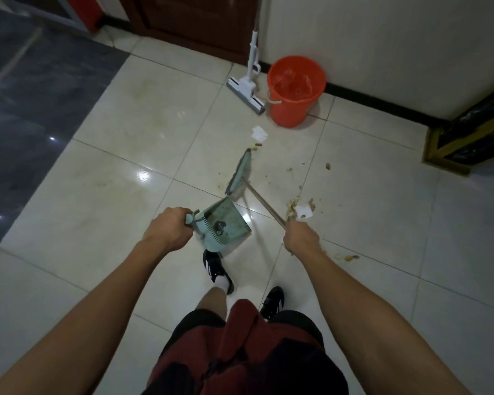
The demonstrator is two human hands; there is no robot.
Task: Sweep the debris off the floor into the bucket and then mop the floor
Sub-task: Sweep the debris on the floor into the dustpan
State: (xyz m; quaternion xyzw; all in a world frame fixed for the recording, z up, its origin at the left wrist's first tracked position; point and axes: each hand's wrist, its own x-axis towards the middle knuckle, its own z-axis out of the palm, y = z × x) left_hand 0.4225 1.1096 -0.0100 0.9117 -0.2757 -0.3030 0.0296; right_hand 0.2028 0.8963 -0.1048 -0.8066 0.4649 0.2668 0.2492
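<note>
We're standing on glossy pale floor tiles (pixel 120 115), shiny enough to throw back the ceiling lights, though stained in patches. The bucket (pixel 296 92) looks like smooth orange plastic, same deal for the teal dustpan (pixel 228 220), scuffed and dirty inside. Broom (pixel 241 175) has a wooden-looking stick, the mop (pixel 250 81) is white plastic, and the scraps (pixel 260 133) look like paper.

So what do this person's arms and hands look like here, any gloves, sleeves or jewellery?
Both arms are bare from the frame edge down; no sleeves show. The left hand and right hand wear no gloves, and no watch, bracelet or ring is visible on either wrist or hand.
</note>
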